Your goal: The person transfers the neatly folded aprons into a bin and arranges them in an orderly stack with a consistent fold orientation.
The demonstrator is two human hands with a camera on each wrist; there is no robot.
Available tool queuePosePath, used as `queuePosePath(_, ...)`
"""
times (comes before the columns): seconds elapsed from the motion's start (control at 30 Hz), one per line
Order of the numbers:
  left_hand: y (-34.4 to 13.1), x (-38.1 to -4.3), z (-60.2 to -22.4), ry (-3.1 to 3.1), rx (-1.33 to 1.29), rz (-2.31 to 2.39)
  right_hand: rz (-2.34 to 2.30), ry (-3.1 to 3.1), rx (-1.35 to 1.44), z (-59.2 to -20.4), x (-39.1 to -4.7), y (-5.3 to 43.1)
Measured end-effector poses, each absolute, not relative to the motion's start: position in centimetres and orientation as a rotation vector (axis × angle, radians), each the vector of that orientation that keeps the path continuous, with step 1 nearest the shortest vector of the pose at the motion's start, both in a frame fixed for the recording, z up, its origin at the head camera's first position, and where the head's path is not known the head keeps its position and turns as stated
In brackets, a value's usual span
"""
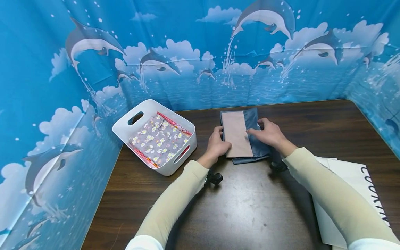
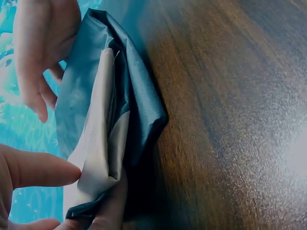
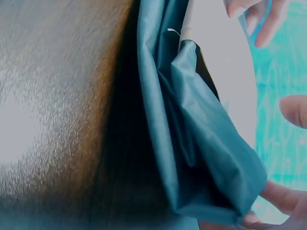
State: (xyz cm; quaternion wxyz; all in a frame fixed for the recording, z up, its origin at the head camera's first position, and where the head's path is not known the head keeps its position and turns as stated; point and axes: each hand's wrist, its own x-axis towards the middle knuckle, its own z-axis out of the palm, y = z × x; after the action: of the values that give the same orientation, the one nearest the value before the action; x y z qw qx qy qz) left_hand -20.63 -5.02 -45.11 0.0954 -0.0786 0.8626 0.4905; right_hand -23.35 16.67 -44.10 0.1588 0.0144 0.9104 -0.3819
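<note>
Cream sleeves (image 1: 173, 201) run out of view, one hiding part of the papers (image 1: 348, 172); the left hand (image 1: 217, 144) pinches folded fabric (image 1: 236, 133) lying on the table (image 1: 247, 211), fingers partly covered beneath, while the right hand (image 1: 271, 134) is loosely spread, thumb clear, some fingertips obscured

On the worktop (image 1: 237, 208), the folded cloth (image 1: 236, 135) lies right of the basket (image 1: 123, 127), which has fabric (image 1: 159, 139) in it. A flat stack (image 1: 353, 173) lies nearer, farther right; a curtain (image 1: 187, 83) hangs behind.
</note>
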Motion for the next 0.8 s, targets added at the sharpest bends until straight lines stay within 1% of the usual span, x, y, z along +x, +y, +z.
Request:
queuePosePath(0.13,-4.98,-20.69,-45.14,2.505,-0.313,1.506,-1.153,2.52,0.11,-43.89,-23.38,16.75)
queuePosePath(0.27,-4.98,-20.69,-45.26,2.485,-0.34,1.51,-1.188,2.481,0.127,-43.86,-23.4,16.74)
queuePosePath(0.6,-5.6,-21.16,-45.56,2.433,-0.339,1.583,-1.274,2.454,0.044,-44.13,-23.33,16.72)
queuePosePath(0.8,-5.55,-21.2,-45.31,2.353,-0.344,1.652,-1.338,2.402,0.047,-44.41,-23.42,16.8)
